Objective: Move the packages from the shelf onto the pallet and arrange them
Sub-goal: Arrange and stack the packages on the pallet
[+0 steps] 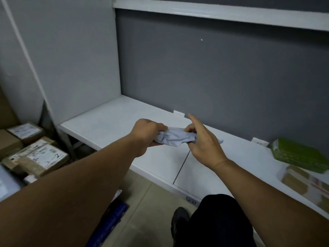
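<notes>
A small crumpled light-grey plastic package (175, 137) hangs just above the white shelf (106, 122), held between both hands. My left hand (146, 135) grips its left end with curled fingers. My right hand (203, 142) pinches its right end with thumb and lower fingers, while the index finger points straight up and away. At the shelf's right end lie a green package (299, 155) and a clear-wrapped package of brown boxes (306, 184). Several labelled cardboard packages (37, 157) are stacked low at the left; the pallet under them is hidden.
An upper shelf board (213, 11) runs across the top, and a grey back wall stands behind the shelf. A white side panel (80, 59) closes the shelf on the left. A blue object (112, 221) lies on the tiled floor beside my dark trouser leg and shoe (179, 220).
</notes>
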